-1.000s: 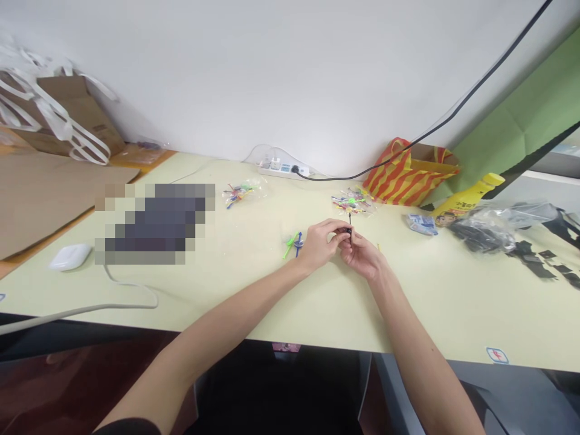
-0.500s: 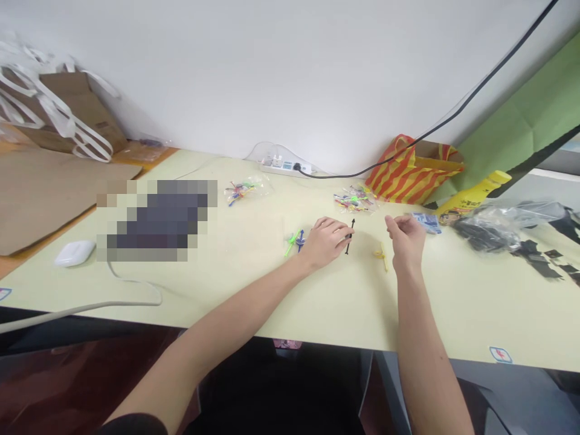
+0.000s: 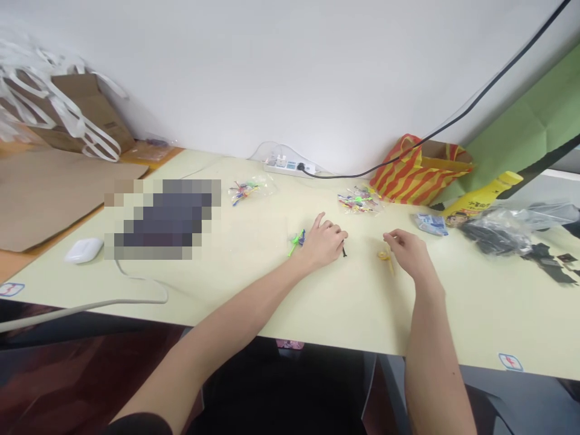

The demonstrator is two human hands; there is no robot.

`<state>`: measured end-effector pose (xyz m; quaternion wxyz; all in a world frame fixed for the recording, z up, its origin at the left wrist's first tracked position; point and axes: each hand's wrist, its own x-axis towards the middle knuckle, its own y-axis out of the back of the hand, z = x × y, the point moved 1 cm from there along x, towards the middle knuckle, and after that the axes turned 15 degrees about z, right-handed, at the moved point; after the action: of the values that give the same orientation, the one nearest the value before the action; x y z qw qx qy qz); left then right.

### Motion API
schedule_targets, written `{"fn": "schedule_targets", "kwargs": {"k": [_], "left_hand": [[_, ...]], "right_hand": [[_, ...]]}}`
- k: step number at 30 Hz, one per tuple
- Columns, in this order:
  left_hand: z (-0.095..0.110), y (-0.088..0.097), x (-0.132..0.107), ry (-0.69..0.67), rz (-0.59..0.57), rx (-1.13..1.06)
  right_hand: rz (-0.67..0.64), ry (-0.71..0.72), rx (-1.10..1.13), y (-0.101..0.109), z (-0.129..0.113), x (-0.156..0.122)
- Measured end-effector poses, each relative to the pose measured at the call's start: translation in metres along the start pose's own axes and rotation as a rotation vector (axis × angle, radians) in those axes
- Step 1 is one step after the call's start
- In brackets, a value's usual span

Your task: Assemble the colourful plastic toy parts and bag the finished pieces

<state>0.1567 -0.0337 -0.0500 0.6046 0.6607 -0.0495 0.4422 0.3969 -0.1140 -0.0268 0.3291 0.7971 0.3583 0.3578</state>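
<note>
Under the curled fingers of my left hand (image 3: 322,241) is a thin black plastic stick (image 3: 344,249); only its lower end shows, and its arrow-shaped tip is hidden. My left index finger sticks up, apart from the others. A bright green plastic piece (image 3: 295,243) and a blue plastic piece (image 3: 302,237) lie beside that wrist, partly covered by it. To the right, my right hand (image 3: 405,246) has thumb and fingertips pinched at the top of a small yellow plastic piece (image 3: 385,256), slim with a curved crosspiece, slightly blurred.
Clear bags of coloured plastic pieces (image 3: 248,190) (image 3: 357,200) lie toward the wall, near a power strip (image 3: 290,167). At right are a striped bag (image 3: 419,175), a blue packet (image 3: 431,224) and a yellow bottle (image 3: 483,198). A white case (image 3: 84,250) and a blurred dark panel (image 3: 167,220) sit left.
My right hand has come down and left onto the top of the yellow piece. My left fingers have curled further over the black stick, hiding its tip, while the index finger has lifted.
</note>
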Motion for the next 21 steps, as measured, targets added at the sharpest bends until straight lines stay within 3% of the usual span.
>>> {"fn": "schedule_targets", "kwargs": {"k": [7, 12, 16, 21], "left_hand": [[0.002, 0.001, 0.000, -0.002, 0.083, -0.035], [0.024, 0.008, 0.007, -0.017, 0.161, -0.082], [0.051, -0.003, 0.022, -0.158, 0.091, -0.134], [0.066, -0.031, 0.040, -0.068, -0.085, -0.140]], "right_hand": [[-0.176, 0.064, -0.042, 0.017, 0.026, -0.015], [-0.350, 0.119, 0.053, 0.013, 0.021, -0.021], [-0.346, 0.170, 0.041, 0.003, 0.007, -0.017], [-0.345, 0.184, 0.012, -0.005, 0.001, -0.010]]}}
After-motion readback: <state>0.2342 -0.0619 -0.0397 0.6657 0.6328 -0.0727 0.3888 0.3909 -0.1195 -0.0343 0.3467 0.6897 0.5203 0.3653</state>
